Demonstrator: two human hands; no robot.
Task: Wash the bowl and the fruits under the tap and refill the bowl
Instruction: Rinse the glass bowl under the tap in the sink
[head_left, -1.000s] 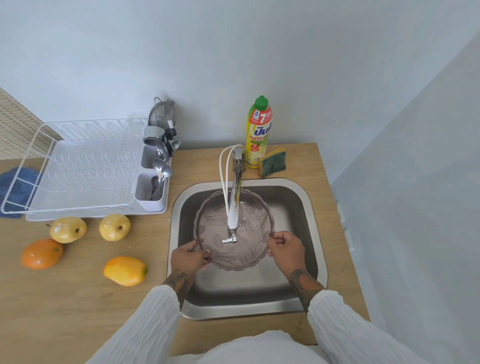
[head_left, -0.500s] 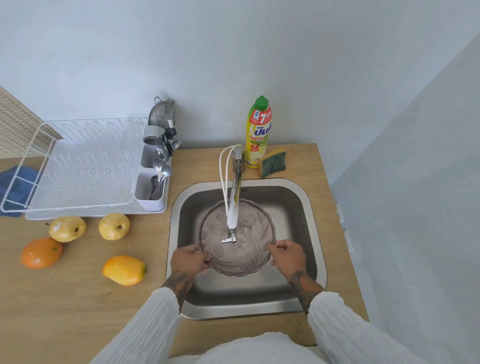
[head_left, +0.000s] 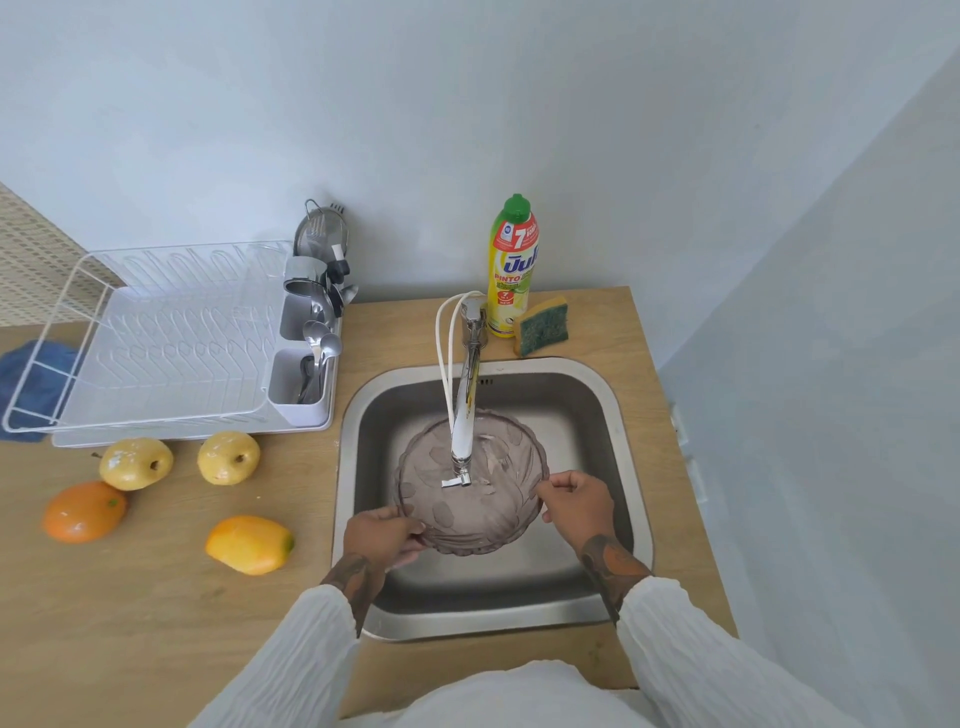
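- The left hand (head_left: 382, 535) pinches the near-left rim of the bowl (head_left: 470, 509), thumb on top and fingers curled under it.
- The right hand (head_left: 579, 501) pinches the right rim of the bowl between thumb and fingertips, the other fingers bent.
- The bowl is a smoky, see-through dish with a scalloped edge, held inside the sink (head_left: 618, 415), right under the spout of the tap (head_left: 464, 415). Whether water runs I cannot tell.
- Left of the sink, four fruits lie on the table (head_left: 156, 597): two yellow apples (head_left: 136, 462) (head_left: 228, 457) just in front of the dish rack (head_left: 156, 338), an orange (head_left: 84, 512) furthest from the sink, and a mango (head_left: 249, 544) nearest to it.
- The dish rack is white, with spoons (head_left: 322, 338) standing in the holder on its sink side.
- Behind the sink stand a yellow soap bottle (head_left: 511, 270) with a green cap and, just beside it, a sponge (head_left: 543, 325) leaning on edge.
- A blue cloth (head_left: 31, 379) lies under the rack's far side from the sink.
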